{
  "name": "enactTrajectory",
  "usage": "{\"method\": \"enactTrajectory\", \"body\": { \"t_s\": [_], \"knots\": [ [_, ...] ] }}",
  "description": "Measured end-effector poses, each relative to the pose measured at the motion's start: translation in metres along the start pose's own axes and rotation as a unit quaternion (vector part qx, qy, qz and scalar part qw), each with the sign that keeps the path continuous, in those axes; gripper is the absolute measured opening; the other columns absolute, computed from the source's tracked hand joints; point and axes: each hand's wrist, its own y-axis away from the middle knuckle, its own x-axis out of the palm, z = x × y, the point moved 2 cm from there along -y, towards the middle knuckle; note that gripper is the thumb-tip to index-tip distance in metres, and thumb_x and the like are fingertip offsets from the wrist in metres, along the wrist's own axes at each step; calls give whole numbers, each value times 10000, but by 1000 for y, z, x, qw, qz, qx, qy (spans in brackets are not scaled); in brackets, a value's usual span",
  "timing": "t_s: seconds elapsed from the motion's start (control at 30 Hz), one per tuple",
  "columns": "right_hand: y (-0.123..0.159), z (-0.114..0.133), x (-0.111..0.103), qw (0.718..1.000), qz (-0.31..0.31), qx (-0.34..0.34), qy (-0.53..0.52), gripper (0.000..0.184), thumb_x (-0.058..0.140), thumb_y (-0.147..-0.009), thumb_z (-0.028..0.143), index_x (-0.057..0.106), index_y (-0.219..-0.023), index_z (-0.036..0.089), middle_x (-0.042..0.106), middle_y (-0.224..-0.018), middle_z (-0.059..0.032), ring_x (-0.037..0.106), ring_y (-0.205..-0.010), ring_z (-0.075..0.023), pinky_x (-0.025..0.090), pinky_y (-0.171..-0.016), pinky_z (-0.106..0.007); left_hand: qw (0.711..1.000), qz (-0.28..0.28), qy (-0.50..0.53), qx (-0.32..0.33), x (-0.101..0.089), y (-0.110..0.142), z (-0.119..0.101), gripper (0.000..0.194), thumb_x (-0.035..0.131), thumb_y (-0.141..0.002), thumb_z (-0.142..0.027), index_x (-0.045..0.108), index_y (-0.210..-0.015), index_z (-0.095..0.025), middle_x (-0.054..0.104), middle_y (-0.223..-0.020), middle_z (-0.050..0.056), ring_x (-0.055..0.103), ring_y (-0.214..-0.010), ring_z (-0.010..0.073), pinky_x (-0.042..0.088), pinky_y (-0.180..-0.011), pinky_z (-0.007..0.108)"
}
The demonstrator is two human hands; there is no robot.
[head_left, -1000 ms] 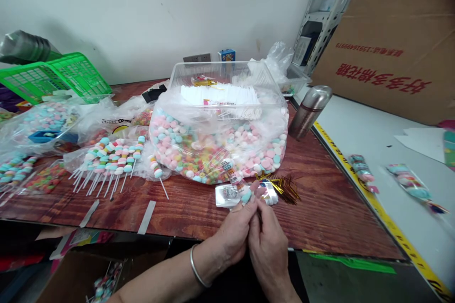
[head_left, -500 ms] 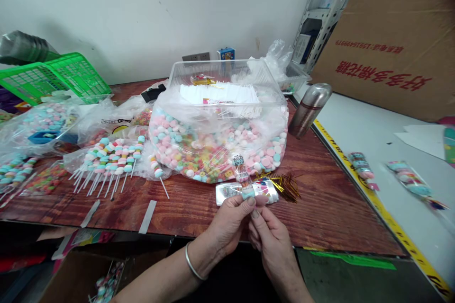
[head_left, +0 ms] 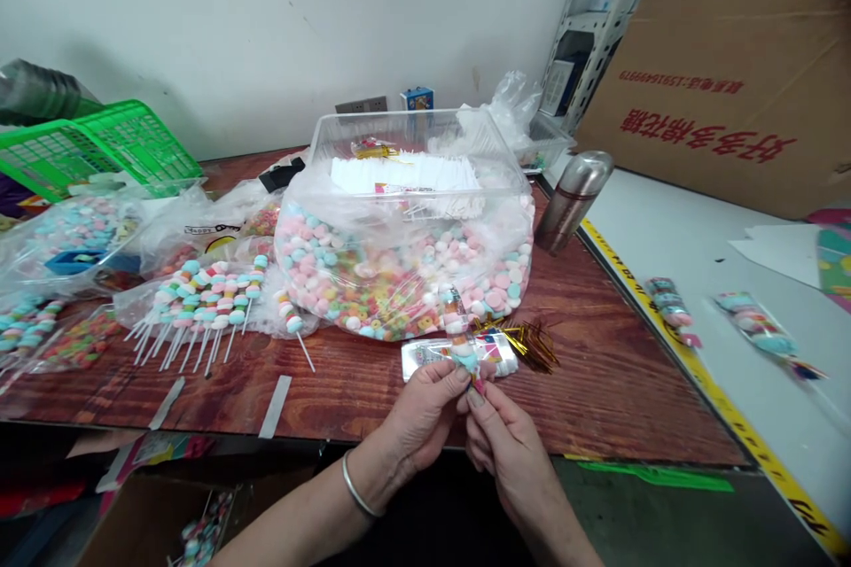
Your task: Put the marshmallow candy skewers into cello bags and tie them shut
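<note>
A marshmallow skewer in a clear printed wrapper (head_left: pixel 458 332) stands tilted up between my hands. My left hand (head_left: pixel 429 407), with a silver bangle at the wrist, pinches the lower part of the wrapper. My right hand (head_left: pixel 502 430) is closed on the gathered bottom end, just below the left thumb; the stick is hidden by the fingers. Behind the skewer lies a stack of flat printed wrappers (head_left: pixel 418 358). Gold twist ties (head_left: pixel 535 347) are spread to its right.
A big bag of marshmallows and gummy rings (head_left: pixel 378 283) holds up a clear bin (head_left: pixel 325 137) of white sticks. Unwrapped skewers (head_left: pixel 213 292) lie left. A steel flask (head_left: pixel 575 199) stands right; wrapped skewers (head_left: pixel 754 323) lie on the white table. A carton of skewers (head_left: pixel 126 518) is below.
A colourful gathered end of the wrapper now shows between my fingertips. The hands have stayed nearly in place, and the whole view has shifted slightly.
</note>
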Motion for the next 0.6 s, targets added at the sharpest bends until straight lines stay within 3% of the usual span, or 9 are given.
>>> {"method": "enactTrajectory", "body": {
  "t_s": [0.13, 0.3, 0.37, 0.47, 0.53, 0.6],
  "knots": [
    [3, 1, 2, 999, -1, 0, 33, 435, 582, -817, 634, 540, -798, 202, 265, -503, 112, 203, -412, -54, 200, -384, -188, 999, -34, 8, -1, 2, 1, 0, 305, 815, -672, -345, 710, -796, -87, 494, -550, -25, 453, -523, 80, 371, -544, 204],
    [5, 7, 3, 973, -137, -95, 159, 379, 559, -849, 592, 574, -835, 213, 541, -667, 12, 483, -596, -131, 397, -519, -224, 996, -82, -19, 34, 1, 0, 6, 237, 827, -658, -316, 709, -705, -115, 632, -650, 29, 554, -613, 114, 436, -664, 235],
    [3, 7, 2, 973, -155, -104, 135, 394, 567, -837, 606, 570, -825, 212, 533, -670, 14, 483, -601, -128, 404, -522, -222, 996, -67, -38, 38, 0, 0, 6, 243, 818, -673, -322, 737, -774, -116, 660, -685, 46, 583, -650, 132, 450, -711, 251],
    [1, 2, 1, 995, -82, -22, -50, 406, 649, -780, 603, 536, -785, 213, 342, -525, 100, 266, -410, -55, 264, -379, -180, 999, 7, -46, 3, -3, 1, 1, 340, 805, -686, -376, 754, -900, -116, 682, -736, 71, 613, -678, 157, 459, -725, 275],
    [3, -4, 4, 981, 16, 59, -182, 407, 684, -773, 561, 487, -714, 209, 243, -487, 137, 122, -365, -21, 186, -336, -157, 995, 70, -63, -42, -5, 3, -4, 391, 812, -668, -413, 757, -916, -116, 696, -773, 92, 631, -710, 177, 459, -737, 289],
    [8, -9, 7, 951, 106, 116, -267, 430, 702, -770, 527, 436, -660, 208, 232, -467, 148, 69, -341, -4, 166, -308, -145, 989, 99, -85, -73, -7, 5, -6, 398, 838, -630, -414, 763, -884, -117, 713, -841, 114, 643, -770, 193, 455, -756, 289]
  ]
}}
